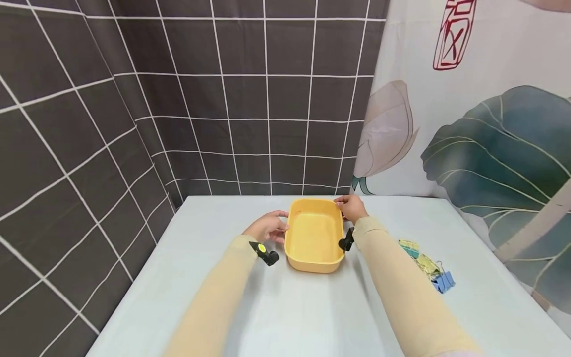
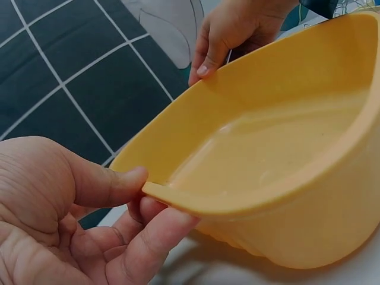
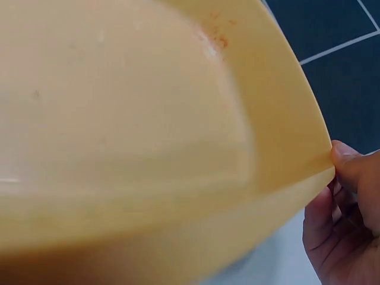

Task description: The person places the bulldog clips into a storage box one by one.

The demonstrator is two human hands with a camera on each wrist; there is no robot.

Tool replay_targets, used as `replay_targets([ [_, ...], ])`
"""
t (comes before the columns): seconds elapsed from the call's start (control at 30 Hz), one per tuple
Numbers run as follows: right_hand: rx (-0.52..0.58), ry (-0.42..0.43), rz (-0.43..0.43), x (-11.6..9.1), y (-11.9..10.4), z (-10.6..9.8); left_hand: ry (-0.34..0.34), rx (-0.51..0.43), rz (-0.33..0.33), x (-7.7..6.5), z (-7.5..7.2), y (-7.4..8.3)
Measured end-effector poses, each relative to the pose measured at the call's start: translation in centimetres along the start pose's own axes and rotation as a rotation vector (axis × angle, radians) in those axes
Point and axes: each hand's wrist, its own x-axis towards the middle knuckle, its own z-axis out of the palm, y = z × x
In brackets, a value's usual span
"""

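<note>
While the left hand (image 1: 269, 227) and right hand (image 1: 351, 208) each pinch the yellow basin (image 1: 314, 267) by its rim (image 2: 237, 209), thumbs against curled fingers, I'd match their pressure, keeping it level.

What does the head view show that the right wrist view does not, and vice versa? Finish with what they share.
Only the head view: the left hand, the clips and the large leaf print.

Only the right wrist view: small reddish marks inside the yellow tub.

Both: that tub, the right hand at its rim, the white table and the dark gridded backdrop.
</note>
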Motion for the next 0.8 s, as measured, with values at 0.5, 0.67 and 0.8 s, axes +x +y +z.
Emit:
replay_targets([
  [0.5,0.066,-0.066,0.064,0.8,1.1,-0.6,-0.057,-0.064,0.009,0.6,-0.5,-0.4],
  [0.67,0.218,-0.166,0.187,-0.1,2.0,-1.3,-0.031,-0.070,-0.011,0.0,-0.4,-0.5],
  [0.8,0.385,-0.211,0.245,-1.4,1.8,-2.2,-0.046,-0.078,0.016,-0.2,-0.5,-0.7],
])
